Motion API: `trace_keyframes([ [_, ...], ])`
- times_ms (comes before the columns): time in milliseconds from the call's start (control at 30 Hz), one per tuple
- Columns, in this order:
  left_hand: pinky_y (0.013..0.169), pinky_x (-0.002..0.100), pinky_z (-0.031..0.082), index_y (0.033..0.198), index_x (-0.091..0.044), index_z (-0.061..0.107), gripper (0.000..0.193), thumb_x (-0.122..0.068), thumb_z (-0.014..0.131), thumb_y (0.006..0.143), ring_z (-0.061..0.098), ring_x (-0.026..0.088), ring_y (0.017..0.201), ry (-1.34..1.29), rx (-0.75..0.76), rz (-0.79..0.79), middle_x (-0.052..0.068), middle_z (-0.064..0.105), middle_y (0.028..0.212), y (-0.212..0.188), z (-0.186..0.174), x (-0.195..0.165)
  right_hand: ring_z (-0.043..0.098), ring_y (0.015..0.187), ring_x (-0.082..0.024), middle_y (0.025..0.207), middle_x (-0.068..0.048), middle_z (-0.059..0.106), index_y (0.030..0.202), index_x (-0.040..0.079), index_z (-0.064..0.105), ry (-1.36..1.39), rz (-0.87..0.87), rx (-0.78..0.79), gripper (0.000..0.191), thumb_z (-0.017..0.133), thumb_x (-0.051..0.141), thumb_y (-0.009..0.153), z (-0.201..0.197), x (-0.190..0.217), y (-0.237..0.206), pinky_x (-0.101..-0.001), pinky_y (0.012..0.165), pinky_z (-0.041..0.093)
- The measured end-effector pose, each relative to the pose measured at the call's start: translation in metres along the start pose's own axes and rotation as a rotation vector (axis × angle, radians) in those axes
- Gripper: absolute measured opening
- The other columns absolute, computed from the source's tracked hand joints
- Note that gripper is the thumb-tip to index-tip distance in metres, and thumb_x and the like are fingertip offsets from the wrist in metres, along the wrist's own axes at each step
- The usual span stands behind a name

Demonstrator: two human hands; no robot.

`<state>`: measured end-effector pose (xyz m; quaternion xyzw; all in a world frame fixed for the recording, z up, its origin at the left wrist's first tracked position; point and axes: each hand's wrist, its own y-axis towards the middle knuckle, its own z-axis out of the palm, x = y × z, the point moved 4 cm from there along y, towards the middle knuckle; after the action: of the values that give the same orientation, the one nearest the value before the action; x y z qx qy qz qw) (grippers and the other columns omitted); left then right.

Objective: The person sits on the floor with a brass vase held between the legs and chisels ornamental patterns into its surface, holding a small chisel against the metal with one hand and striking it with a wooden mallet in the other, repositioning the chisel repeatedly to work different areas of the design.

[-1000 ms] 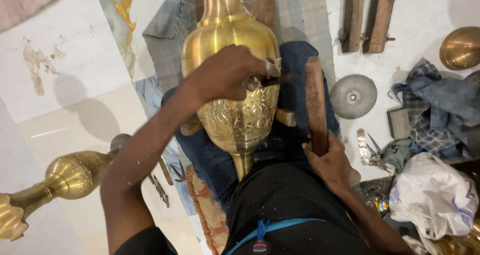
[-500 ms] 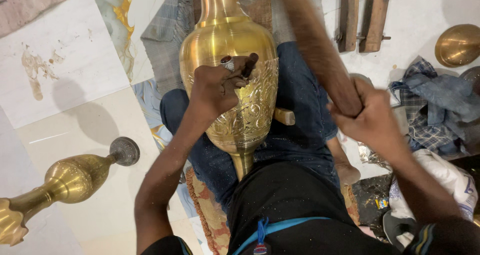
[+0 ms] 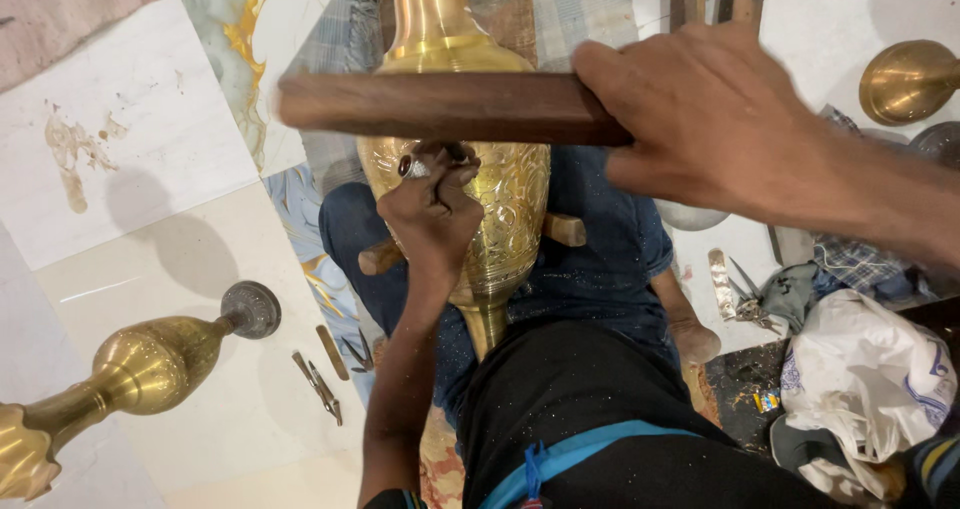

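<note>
A floor-level metal workshop is shown: brass vases (image 3: 470,159) are laid on the tiled floor (image 3: 150,169), with chisels (image 3: 318,381) and rags (image 3: 860,379) scattered about.

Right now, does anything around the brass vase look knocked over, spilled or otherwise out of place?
A second brass vase lies on its side on the floor tiles, and small metal tools are scattered beside it. One tile carries a brownish stain. The engraved vase on the lap looks undamaged.

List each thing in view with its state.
Vase: lying across the lap, engraved.
Left hand: holding a small tool against the vase.
Right hand: gripping the wooden bar, raised.
Second vase: lying on the floor.
</note>
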<state>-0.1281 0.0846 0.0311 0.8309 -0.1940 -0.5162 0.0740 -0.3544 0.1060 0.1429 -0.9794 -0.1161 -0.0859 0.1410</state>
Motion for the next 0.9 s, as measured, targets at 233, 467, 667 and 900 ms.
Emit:
trace_keyframes([
  [233, 0.08, 0.027, 0.06, 0.098, 0.005, 0.077, 0.021, 0.011, 0.061, 0.085, 0.076, 0.017, 0.084, -0.046, -0.031, -0.052, 0.014, 0.078, 0.09, -0.005, 0.002, -0.003, 0.061, 0.051, -0.03, 0.066, -0.015, 0.062, 0.104, -0.001, 0.058, 0.037, -0.089, -0.123, 0.035, 0.073, 0.013, 0.075, -0.002, 0.01, 0.013, -0.0454, 0.049, 0.05],
  [467, 0.075, 0.025, 0.057, 0.099, 0.009, 0.073, 0.022, 0.012, 0.061, 0.082, 0.073, 0.014, 0.082, -0.116, -0.02, -0.096, 0.014, 0.076, 0.091, -0.001, 0.003, -0.003, 0.061, 0.048, -0.028, 0.066, -0.015, 0.062, 0.114, -0.003, 0.057, 0.079, -0.006, -0.04, 0.041, 0.07, 0.012, 0.079, 0.005, 0.011, 0.019, -0.0426, 0.044, 0.05],
  [667, 0.082, 0.028, 0.061, 0.101, 0.007, 0.074, 0.022, 0.012, 0.061, 0.084, 0.074, 0.016, 0.088, -0.131, 0.019, -0.025, 0.014, 0.077, 0.093, -0.005, 0.004, 0.0, 0.06, 0.051, -0.031, 0.065, -0.016, 0.062, 0.108, -0.002, 0.056, 0.147, -0.083, -0.101, 0.039, 0.072, 0.012, 0.076, 0.002, 0.014, 0.016, -0.045, 0.049, 0.049],
  [900, 0.069, 0.025, 0.056, 0.101, 0.002, 0.08, 0.028, 0.011, 0.061, 0.082, 0.073, 0.013, 0.074, -0.02, -0.045, -0.057, 0.013, 0.078, 0.087, -0.012, 0.004, 0.005, 0.062, 0.052, -0.032, 0.066, -0.018, 0.061, 0.108, -0.002, 0.055, 0.173, -0.016, -0.042, 0.039, 0.07, 0.01, 0.075, 0.016, 0.004, 0.015, -0.0457, 0.048, 0.051],
])
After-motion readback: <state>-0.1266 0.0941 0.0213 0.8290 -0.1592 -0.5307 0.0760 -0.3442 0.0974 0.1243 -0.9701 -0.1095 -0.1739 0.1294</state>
